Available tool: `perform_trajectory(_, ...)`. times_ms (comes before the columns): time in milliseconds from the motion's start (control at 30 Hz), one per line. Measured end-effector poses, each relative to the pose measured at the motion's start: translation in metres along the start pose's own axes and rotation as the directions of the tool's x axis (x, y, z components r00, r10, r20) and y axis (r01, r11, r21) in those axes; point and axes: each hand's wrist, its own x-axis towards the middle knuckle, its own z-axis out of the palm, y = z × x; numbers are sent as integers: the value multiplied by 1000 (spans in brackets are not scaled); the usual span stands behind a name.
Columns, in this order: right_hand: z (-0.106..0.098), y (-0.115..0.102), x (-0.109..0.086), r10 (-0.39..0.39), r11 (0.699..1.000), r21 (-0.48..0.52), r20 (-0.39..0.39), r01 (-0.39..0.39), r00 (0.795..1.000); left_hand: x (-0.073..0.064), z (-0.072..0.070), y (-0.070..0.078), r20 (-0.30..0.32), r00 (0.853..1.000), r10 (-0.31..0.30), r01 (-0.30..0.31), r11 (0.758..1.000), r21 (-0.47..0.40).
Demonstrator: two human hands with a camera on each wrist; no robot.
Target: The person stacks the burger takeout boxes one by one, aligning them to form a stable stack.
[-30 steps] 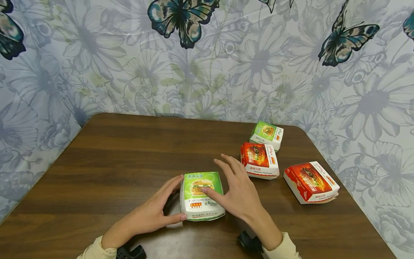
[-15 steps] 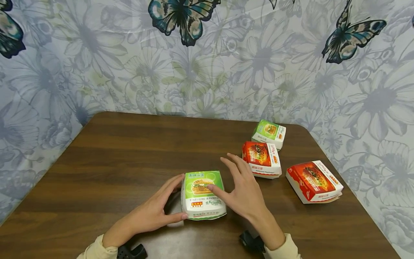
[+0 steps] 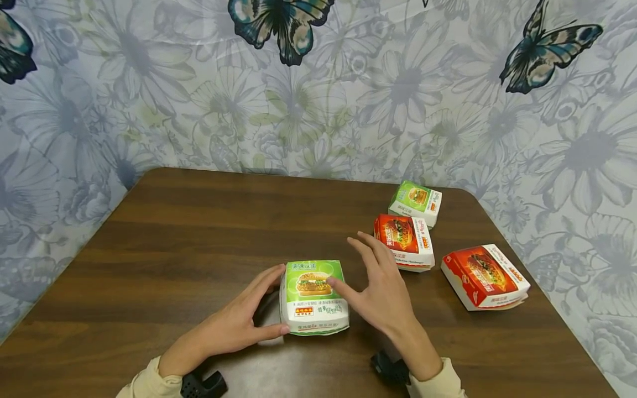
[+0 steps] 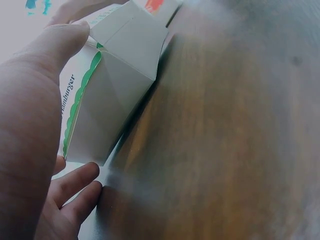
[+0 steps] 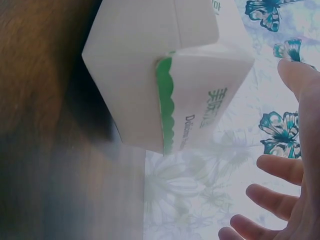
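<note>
A green and white hamburger box sits flat on the table, its printed lid up. Along its left side, my left hand holds it, thumb at the near corner and fingertips at the far corner. In the left wrist view, the box's white side shows between thumb and fingers. To the right, my right hand is spread, fingers apart, its thumb tip close to the lid's right edge. The right wrist view shows a gap between that hand and the box.
Two red and white hamburger boxes stand on the right, one just beyond the right hand and another nearer the table's right edge. A smaller-looking green box is at the back. The brown table meets a floral backdrop.
My right hand has drifted slightly to the right, its thumb moving from over the lid toward the edge. The left hand keeps its place on the box. The head view has shifted a little.
</note>
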Motion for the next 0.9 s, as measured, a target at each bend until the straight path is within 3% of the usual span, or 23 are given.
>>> perform_trajectory(900, -4, 9, 0, 42, 999, 0, -39, -42, 998, 1, 0, 0, 0, 1000, 11, -11, 1000, 10)
